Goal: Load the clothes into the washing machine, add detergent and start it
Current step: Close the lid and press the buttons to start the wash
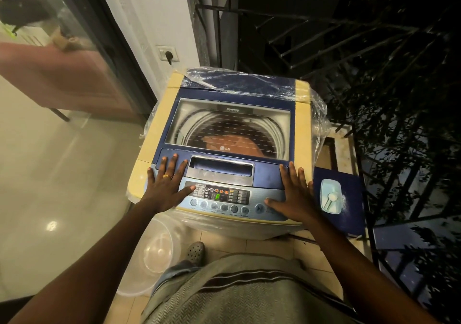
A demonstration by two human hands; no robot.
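Note:
A blue and cream top-loading washing machine (152, 134) stands in front of me with its glass lid (232, 126) down. Through the lid I see orange-brown clothes (232, 141) in the drum. My left hand (166, 186) lies flat, fingers spread, on the lid's front left and the control panel (224, 196), thumb by the lit display. My right hand (295, 193) lies flat on the front right, its thumb on the panel next to the start/pause button (259, 208). A green figure glows on the display.
A blue stool (354, 198) at the machine's right carries a small tub with a white scoop (330, 198). A clear plastic basin (152, 251) sits on the floor at lower left. A black railing (366, 193) runs along the right. A wall socket (168, 54) is behind.

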